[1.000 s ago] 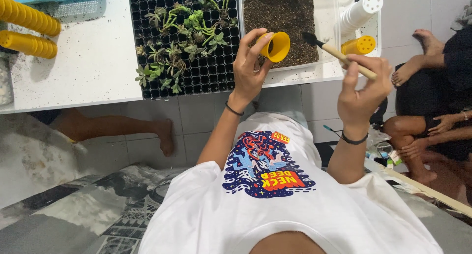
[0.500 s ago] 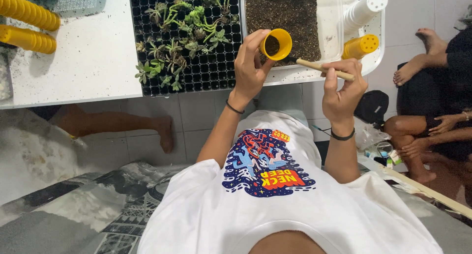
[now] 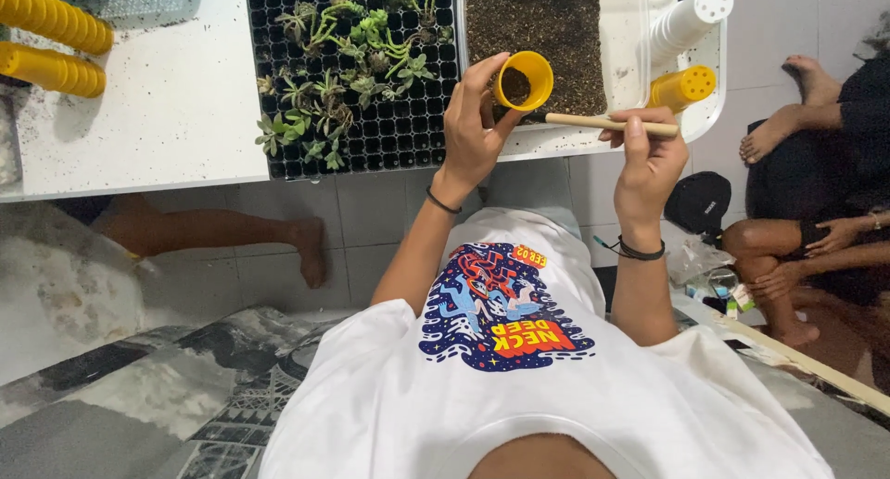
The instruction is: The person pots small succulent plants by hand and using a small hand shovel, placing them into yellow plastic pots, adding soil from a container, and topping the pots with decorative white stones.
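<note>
Now the left hand [image 3: 473,127] grips the small yellow pot [image 3: 523,80], the right hand [image 3: 649,159] pinches the wooden-handled brush [image 3: 607,123]; best keep the pot level over the soil tray [image 3: 630,34].

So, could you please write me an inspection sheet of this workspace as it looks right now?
Surface: white speckled table, dotted with soil crumbs.
Job's things: small yellow pot with some soil inside, in the left hand; wooden stick in the right hand, its tip at the pot.
Clutter: black seedling tray with succulents, white soil tray, yellow pot stacks, white and yellow pots.
Hands: both closed on their things.
Cables: nothing seen.
Surroundings: tiled floor, patterned mat; other people's legs left and right.
</note>
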